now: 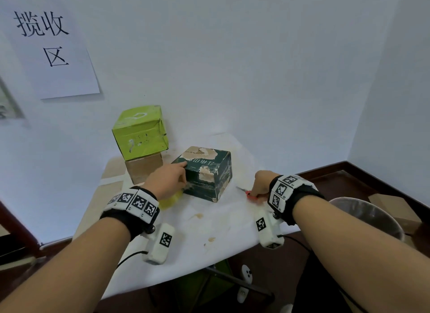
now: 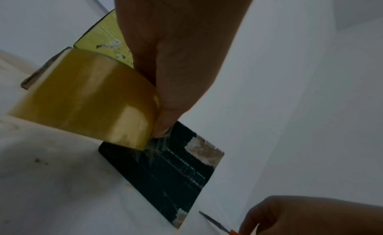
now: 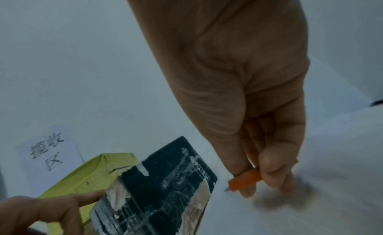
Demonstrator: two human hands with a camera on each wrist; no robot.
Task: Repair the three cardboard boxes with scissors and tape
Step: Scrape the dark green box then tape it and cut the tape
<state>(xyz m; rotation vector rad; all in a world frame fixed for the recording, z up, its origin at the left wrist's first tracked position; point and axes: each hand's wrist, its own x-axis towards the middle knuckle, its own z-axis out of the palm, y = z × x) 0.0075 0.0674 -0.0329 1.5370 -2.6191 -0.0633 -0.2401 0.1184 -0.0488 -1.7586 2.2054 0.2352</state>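
Note:
A dark green box [image 1: 206, 173] with torn patches stands mid-table. My left hand [image 1: 167, 180] is at its near-left corner. It grips a yellowish tape roll [image 1: 169, 199] against the box side, with the index finger stretched onto the box top. In the left wrist view the tape roll [image 2: 82, 97] is pinched at its edge, and clear tape runs onto the dark box [image 2: 165, 169]. To the right of the box, my right hand [image 1: 260, 182] holds orange-handled scissors [image 1: 250, 194] low over the table. The scissors handle [image 3: 244, 179] sits between thumb and fingers.
A lime green box [image 1: 140, 132] sits on a brown cardboard box [image 1: 143, 169] at the back left against the wall. The white table [image 1: 209, 231] has stains near its front. A metal bin [image 1: 367, 215] stands to the right, below the table edge. A paper sign [image 1: 53, 49] hangs on the wall.

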